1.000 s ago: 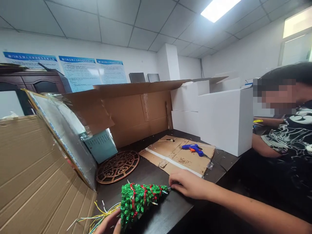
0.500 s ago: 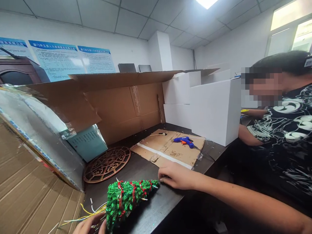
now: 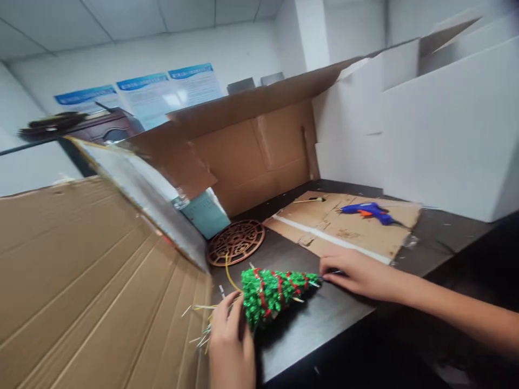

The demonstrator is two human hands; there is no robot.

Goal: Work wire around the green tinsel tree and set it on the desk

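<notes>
Nearest to me, my left hand (image 3: 231,346) cups the wide base of the green tinsel tree (image 3: 273,292), its grip closed on the foliage, with thin yellow and white wires (image 3: 203,324) fanning out beside the fingers. The one tree lies on its side on the dark counter (image 3: 316,329), wound with red ribbon, its tip pointing right. There my right hand (image 3: 357,275) rests on the counter, its grip pinched narrow at the tree's tip; I cannot tell just what the fingertips hold. On my left a big brown cardboard sheet (image 3: 81,286) slopes up. Behind the tree lies one round bronze fretwork disc (image 3: 235,249), flat on the counter, and beside it a flat cardboard mat (image 3: 348,227) carrying one blue glue gun (image 3: 367,212). Farther back stands an open brown carton (image 3: 251,156); its contents are hidden from me. Two white boxes (image 3: 441,129) stand to its right. Three blue-headed posters (image 3: 150,97) hang on the far wall.
</notes>
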